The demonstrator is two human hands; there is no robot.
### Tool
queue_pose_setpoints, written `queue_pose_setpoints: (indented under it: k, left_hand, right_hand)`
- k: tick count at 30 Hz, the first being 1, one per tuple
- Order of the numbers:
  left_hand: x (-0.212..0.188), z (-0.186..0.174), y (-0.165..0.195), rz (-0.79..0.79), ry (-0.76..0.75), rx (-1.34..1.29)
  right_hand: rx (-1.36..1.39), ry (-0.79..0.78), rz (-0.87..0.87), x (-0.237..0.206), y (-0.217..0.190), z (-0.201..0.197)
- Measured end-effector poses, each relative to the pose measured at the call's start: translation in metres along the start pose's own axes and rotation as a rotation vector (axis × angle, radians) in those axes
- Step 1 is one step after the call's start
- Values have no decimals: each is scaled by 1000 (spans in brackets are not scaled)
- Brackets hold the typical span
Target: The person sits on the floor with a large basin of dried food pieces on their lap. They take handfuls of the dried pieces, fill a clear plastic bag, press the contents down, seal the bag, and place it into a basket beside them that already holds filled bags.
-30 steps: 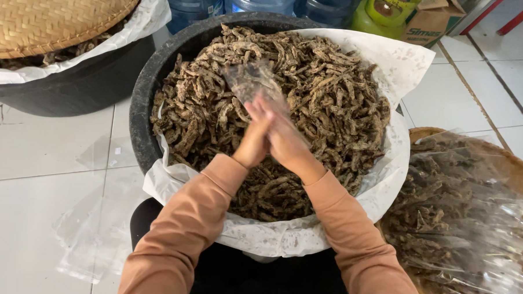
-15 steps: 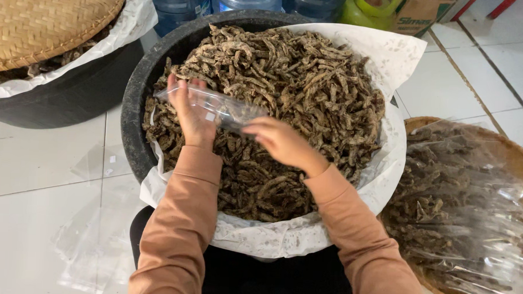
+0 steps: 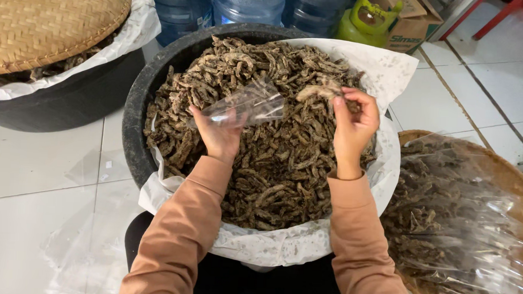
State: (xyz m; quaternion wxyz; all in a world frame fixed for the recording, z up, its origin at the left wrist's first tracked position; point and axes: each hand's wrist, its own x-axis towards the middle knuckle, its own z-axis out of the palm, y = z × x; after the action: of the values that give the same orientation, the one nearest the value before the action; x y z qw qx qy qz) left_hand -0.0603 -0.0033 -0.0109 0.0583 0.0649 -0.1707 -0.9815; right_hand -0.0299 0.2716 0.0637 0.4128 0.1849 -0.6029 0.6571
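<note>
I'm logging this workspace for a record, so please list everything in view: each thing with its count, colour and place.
dried brown pieces: a heap, brown, filling the middle tub
black tub: one, black, centre, lined with white paper
clear plastic bag: one, transparent, in the left hand
second tub: one, black, upper left, under a woven lid, tan
woven tray: one, tan, at right, holding bagged pieces in clear plastic
water jugs: three seen, blue, top
gas cylinder: one, green, top
cardboard box: one, brown, top right
floor tiles: white
left hand: holds the bag
right hand: pinches a few pieces
</note>
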Motion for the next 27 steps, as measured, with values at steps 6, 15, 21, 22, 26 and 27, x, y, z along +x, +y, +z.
queue_pose_setpoints:
  k: [6,15,21,22,26,27]
  left_hand:
    - [-7,2,-8,-127,-93,172]
    - [-15,8,-6,-84,-26,55]
    - [-12,8,-9,-96,48,54]
    - [-11,7,-9,-93,55,55]
    - [-8,3,-7,-73,29,29]
    - [-8,3,-7,-91,55,35]
  right_hand:
    - [-211,-492,-27,-17,-3,33]
    - [-1131,-446,104,13,18,9]
    - [-1359,-494,324,-2,64,34]
    - [-1353,-490,246,-1,70,32]
    - [-1193,-419,189,15,72,5]
    - [-1120,-380,219,21,70,-5]
